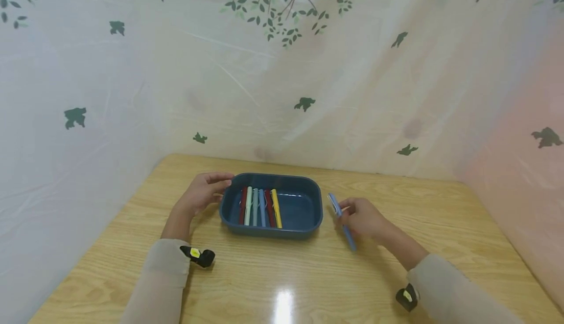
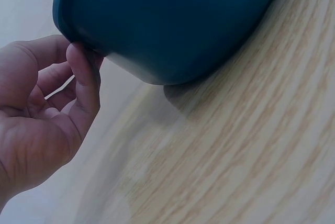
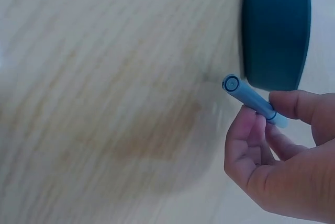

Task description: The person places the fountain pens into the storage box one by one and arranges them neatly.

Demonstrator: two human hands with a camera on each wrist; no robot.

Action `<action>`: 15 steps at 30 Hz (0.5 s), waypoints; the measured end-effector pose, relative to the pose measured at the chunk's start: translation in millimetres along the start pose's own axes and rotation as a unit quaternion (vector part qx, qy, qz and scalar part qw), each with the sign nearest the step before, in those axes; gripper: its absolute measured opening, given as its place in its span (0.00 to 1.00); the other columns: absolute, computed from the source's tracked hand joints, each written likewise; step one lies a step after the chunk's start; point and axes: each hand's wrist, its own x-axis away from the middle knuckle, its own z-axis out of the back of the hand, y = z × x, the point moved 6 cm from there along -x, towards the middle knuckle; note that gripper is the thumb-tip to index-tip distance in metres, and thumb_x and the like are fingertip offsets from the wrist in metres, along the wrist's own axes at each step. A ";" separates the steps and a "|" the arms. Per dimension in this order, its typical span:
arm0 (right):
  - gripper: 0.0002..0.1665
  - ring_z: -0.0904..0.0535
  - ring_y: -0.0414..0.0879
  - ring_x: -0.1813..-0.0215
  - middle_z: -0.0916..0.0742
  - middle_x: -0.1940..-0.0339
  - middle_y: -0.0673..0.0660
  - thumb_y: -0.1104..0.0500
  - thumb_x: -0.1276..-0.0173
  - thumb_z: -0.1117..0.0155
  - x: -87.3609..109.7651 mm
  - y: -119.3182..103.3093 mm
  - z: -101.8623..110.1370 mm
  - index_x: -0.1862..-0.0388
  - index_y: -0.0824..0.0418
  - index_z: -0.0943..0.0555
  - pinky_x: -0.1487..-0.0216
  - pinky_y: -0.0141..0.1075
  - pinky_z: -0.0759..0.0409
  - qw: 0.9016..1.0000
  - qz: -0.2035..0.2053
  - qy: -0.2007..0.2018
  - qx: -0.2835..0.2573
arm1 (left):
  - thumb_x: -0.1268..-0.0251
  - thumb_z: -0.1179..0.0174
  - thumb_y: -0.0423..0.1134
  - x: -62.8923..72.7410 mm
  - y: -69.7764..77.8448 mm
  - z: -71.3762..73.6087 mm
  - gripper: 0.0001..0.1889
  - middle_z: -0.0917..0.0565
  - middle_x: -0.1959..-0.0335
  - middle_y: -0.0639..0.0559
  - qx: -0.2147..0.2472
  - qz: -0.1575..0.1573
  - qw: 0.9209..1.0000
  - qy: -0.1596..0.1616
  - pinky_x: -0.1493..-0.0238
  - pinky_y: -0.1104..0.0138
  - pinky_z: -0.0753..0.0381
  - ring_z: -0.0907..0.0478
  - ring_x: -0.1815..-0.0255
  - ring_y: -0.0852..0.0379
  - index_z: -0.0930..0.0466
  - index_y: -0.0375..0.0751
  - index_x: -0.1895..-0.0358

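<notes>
A dark blue rectangular tray (image 1: 299,233) rests on the table with several pens side by side in its left half: dark red, pale green, grey-green, blue, another dark red, and a yellow pen (image 1: 276,209) at the row's right end. With thumb and fingers, my left hand (image 1: 203,194) holds the tray's left rim; the left wrist view shows that hand (image 2: 47,98) at the tray's corner. To the right of the tray, my right hand (image 1: 363,219) pinches a light blue pen (image 1: 348,238) between thumb and fingers. In the right wrist view the pen (image 3: 248,97) points its round end toward the camera.
The wooden table (image 1: 246,285) reaches back to a pale curtain (image 1: 352,133) printed with leaves and birds. Inside the tray, the bare floor shows right of the yellow pen. A small black camera sits on each wrist.
</notes>
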 end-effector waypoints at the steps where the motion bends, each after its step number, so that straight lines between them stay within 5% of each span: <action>1: 0.21 0.23 0.47 0.67 0.17 0.59 0.61 0.67 0.26 0.39 -0.4 -0.4 2.1 0.37 0.73 0.26 0.69 0.39 0.20 1.000 -0.002 0.002 -0.003 | 0.23 0.40 0.38 0.1 0.2 0.0 0.22 0.18 0.51 0.52 -0.001 -0.001 1.000 0.000 0.60 0.67 0.16 0.20 0.59 0.60 0.25 0.30 0.34; 15: 0.24 0.18 0.48 0.59 0.15 0.54 0.65 0.65 0.26 0.37 -4.9 -10.6 20.5 0.35 0.74 0.28 0.58 0.45 0.15 0.999 0.005 0.005 -0.041 | 0.23 0.40 0.38 1.2 1.0 -0.8 0.22 0.18 0.48 0.50 -0.004 -0.004 1.000 -0.003 0.58 0.67 0.16 0.20 0.56 0.59 0.25 0.29 0.33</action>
